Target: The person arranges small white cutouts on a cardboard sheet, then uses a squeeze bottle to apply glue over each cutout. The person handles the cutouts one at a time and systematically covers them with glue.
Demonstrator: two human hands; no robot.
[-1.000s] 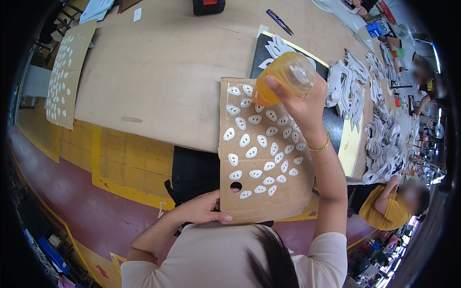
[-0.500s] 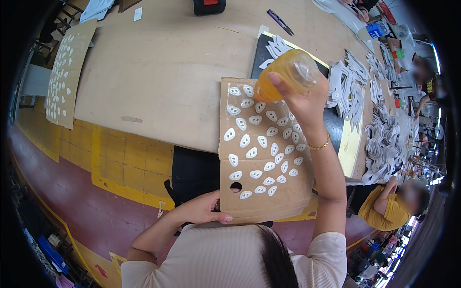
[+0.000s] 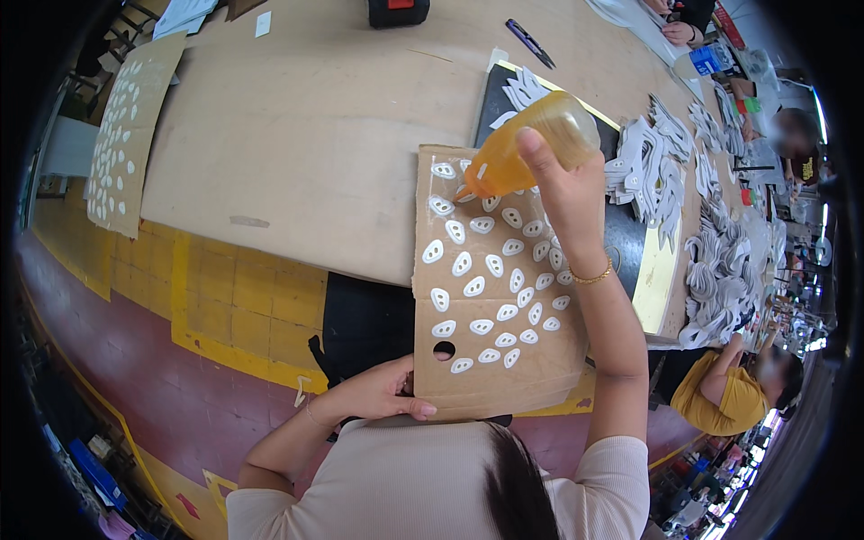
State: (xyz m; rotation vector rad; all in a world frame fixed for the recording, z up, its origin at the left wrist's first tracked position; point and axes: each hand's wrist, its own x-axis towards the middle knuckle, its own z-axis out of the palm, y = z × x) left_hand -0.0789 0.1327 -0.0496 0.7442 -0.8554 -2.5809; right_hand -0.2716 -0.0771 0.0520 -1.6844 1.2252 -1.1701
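My left hand (image 3: 390, 393) grips the lower left corner of a brown cardboard sheet (image 3: 504, 396), thumb on top and fingers underneath. The sheet rests partly on the table edge and bears several small white rounded pieces (image 3: 462, 263), each with two holes. My right hand (image 3: 569, 193) is closed round a clear squeeze bottle (image 3: 531, 135) of amber liquid, tilted with its orange nozzle (image 3: 464, 194) down at a white piece near the sheet's top left. Whether the tip touches that piece I cannot tell.
Grey cut pieces (image 3: 650, 175) lie in piles on the right, some over a black and yellow board (image 3: 646, 288). Purple thread snips (image 3: 529, 42) lie farther off. Another cardboard sheet (image 3: 148, 135) with white pieces overhangs the table's left end. A person in yellow (image 3: 720, 396) sits at right.
My right hand has tipped the bottle further over, and its nozzle has shifted left to another white piece. My left hand keeps its hold on the cardboard.
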